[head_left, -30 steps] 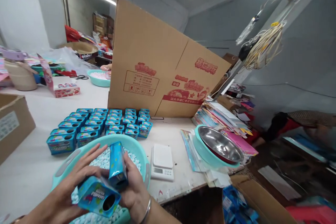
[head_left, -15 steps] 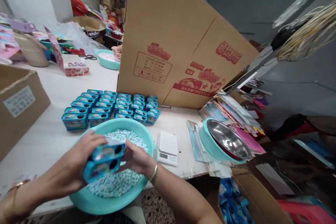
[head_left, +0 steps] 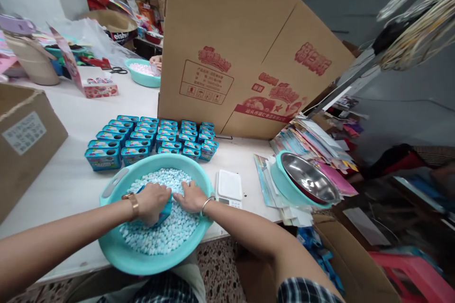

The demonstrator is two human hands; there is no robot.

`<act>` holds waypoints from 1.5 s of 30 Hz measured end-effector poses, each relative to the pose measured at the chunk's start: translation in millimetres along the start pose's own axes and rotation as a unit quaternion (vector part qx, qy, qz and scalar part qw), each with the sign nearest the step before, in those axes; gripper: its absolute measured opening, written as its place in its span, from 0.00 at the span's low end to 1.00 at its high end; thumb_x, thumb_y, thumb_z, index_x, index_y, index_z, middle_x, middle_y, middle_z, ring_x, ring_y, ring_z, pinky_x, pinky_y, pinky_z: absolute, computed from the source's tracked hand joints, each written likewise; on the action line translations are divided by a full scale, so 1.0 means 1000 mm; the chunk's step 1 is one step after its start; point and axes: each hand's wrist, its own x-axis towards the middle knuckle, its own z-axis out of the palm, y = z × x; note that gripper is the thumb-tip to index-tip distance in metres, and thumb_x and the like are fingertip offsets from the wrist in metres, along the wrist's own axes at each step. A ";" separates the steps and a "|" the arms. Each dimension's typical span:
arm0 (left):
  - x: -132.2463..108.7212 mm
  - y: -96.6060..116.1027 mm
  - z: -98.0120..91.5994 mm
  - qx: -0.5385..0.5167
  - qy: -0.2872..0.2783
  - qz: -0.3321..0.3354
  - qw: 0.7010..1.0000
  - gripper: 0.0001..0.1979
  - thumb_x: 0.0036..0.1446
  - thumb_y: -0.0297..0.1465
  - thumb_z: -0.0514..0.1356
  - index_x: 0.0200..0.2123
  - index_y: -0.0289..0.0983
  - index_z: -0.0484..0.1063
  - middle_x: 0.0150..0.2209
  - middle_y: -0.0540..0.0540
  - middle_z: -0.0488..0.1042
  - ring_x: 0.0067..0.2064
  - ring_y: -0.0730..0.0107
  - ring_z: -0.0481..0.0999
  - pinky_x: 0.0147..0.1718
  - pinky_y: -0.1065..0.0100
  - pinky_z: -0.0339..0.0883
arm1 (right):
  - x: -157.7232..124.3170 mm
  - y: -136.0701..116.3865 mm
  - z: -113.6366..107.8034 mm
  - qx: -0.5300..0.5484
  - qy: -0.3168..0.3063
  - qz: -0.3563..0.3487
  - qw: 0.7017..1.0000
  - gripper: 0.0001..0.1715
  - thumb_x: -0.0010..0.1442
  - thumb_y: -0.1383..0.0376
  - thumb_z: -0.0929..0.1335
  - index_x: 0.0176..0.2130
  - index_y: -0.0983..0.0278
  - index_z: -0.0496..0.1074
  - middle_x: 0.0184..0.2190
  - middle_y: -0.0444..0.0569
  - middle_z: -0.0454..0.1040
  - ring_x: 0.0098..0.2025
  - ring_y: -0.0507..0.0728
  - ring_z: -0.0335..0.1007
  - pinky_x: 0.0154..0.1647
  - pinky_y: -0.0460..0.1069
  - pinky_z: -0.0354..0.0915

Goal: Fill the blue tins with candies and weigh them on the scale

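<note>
A turquoise basin (head_left: 156, 265) full of pale blue candies (head_left: 159, 241) stands at the table's front edge. Inside it, my left hand (head_left: 152, 201) is closed round small blue candy boxes (head_left: 165, 213), pushed down among the candies and mostly covered by the hand. Just right of them, my right hand (head_left: 192, 197) rests with its fingers apart and its fingertips in the candies. Several rows of blue candy boxes (head_left: 103, 158) with round dark openings on top stand behind the basin.
A white scale (head_left: 229, 184) sits right of the basin. Beyond it are a steel bowl (head_left: 309, 177) and stacked printed sheets (head_left: 316, 142). A big carton (head_left: 227, 19) rises behind; another carton (head_left: 31, 142) stands left. Another person's hand (head_left: 156, 61) works over a far basin (head_left: 144, 79).
Both hands have gone down into the basin. The blue boxes, held above the candies before, are now pressed among them. My right hand has moved off the boxes onto the candies.
</note>
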 end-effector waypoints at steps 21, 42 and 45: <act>-0.028 -0.016 0.054 -0.236 0.404 -0.135 0.873 0.35 0.55 0.43 0.66 0.63 0.36 0.66 0.60 0.27 0.82 0.62 0.30 0.83 0.61 0.39 0.77 | 0.010 -0.072 0.025 0.589 0.169 -0.100 0.784 0.19 0.44 0.54 0.81 0.33 0.63 0.85 0.28 0.45 0.82 0.34 0.57 0.76 0.43 0.52 0.72; -0.031 -0.040 0.034 -0.277 0.386 -0.123 0.871 0.34 0.47 0.39 0.66 0.59 0.38 0.69 0.57 0.32 0.81 0.60 0.34 0.82 0.61 0.43 0.76 | 0.007 -0.098 0.022 0.578 0.150 -0.085 0.798 0.21 0.65 0.55 0.73 0.25 0.62 0.84 0.29 0.51 0.85 0.36 0.58 0.77 0.46 0.51 0.72; -0.032 -0.042 0.036 -0.306 0.382 -0.128 0.863 0.35 0.46 0.39 0.68 0.59 0.39 0.70 0.57 0.35 0.82 0.60 0.36 0.83 0.61 0.46 0.77 | 0.005 -0.098 0.023 0.580 0.136 -0.090 0.798 0.22 0.66 0.56 0.71 0.25 0.62 0.83 0.27 0.50 0.83 0.34 0.57 0.76 0.45 0.52 0.72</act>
